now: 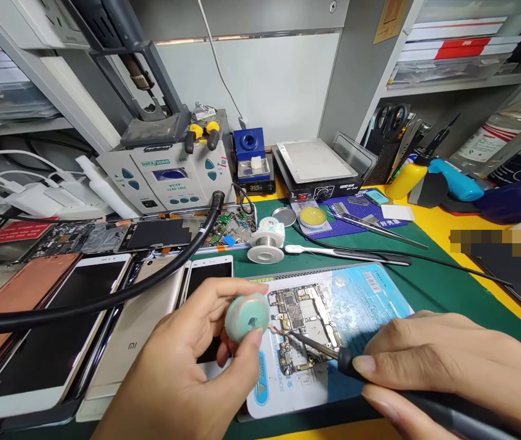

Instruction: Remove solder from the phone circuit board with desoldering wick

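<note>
Between the thumb and fingers of my left hand (196,360) is a small teal spool of desoldering braid (244,318). A short copper-coloured end of the braid sticks out to the right, over a phone circuit board (303,318). My right hand (443,366) grips a soldering iron (349,360) like a pen. Its tip points left and meets or nearly meets the braid end; I cannot tell if it touches the board. Under the board lies a blue-and-white printed pad (365,311). My left fingers cover part of the pad's left edge.
Phones (49,330) lie along the left, crossed by a thick black hose (150,284). Behind stand a hot-air station (173,177), a solder spool (265,244), a flux tin (313,217) and a heating plate (317,165). Tweezers (379,227) and a brush (333,251) lie beyond the pad.
</note>
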Motion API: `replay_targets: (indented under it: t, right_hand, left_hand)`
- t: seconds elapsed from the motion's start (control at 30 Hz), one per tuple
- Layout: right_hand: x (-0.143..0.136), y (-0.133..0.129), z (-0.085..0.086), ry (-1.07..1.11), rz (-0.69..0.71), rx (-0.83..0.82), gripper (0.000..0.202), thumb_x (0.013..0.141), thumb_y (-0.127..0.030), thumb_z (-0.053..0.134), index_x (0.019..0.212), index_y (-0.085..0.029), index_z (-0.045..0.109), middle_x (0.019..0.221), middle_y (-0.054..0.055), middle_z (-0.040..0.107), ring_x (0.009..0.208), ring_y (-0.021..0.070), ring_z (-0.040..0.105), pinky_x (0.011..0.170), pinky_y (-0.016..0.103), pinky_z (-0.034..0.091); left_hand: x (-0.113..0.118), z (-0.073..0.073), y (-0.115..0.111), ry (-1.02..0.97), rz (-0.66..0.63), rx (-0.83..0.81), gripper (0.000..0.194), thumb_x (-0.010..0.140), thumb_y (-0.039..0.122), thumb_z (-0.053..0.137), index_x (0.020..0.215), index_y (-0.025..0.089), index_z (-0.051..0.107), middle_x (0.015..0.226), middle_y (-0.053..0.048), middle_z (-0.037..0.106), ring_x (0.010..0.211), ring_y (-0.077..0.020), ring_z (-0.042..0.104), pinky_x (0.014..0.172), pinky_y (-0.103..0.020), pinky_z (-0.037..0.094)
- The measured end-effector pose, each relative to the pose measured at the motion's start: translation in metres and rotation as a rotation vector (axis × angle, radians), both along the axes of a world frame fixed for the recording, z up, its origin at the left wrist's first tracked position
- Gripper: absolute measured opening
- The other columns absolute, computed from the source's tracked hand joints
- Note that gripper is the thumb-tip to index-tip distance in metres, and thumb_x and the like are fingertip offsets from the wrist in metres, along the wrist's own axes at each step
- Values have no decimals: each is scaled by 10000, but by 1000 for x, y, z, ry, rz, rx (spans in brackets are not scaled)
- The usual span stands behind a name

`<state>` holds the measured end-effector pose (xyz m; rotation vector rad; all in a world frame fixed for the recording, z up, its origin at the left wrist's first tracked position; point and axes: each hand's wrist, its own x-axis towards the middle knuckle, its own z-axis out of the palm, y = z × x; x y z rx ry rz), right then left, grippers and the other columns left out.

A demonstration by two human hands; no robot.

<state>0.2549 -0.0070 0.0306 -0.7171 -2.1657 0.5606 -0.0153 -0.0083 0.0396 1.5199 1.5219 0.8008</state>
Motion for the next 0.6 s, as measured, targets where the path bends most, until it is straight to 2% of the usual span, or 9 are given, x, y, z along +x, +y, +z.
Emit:
replay_targets:
  t: [0.1,0.23,0.37,0.6]
  right_hand:
    - [-1,1,-1,50,-15,53,304,849,-18,737,1081,-214,731,800,13,831,621,162,805,574,156,650]
    - [-1,2,-2,78,-58,59,279,841,-33,722,1032,-236,732,764,8,831,580,171,803,522,161,647]
    - [1,2,-1,47,-29,41,311,810,-10,738,1025,-235,738,764,1,827,582,168,803,536,162,649]
    - [1,5,-2,52,-8,-12,325,801,8,747,1036,-217,740,769,4,808,585,151,787,556,159,632]
  left_hand:
    - [-3,1,2,-22,37,23,283,834,324,736,1104,269,674,952,-8,796,968,-221,804,582,-148,613]
    - [-5,5,3,-41,150,45,334,776,346,783,1077,248,675,982,-32,819,896,-225,817,639,-186,648]
    - [-4,5,0,-30,187,35,341,752,372,784,1053,248,679,871,-14,808,839,-228,816,572,-190,628]
    - [0,0,-9,34,271,76,265,783,401,700,1028,299,696,894,52,817,916,-188,808,531,-146,558]
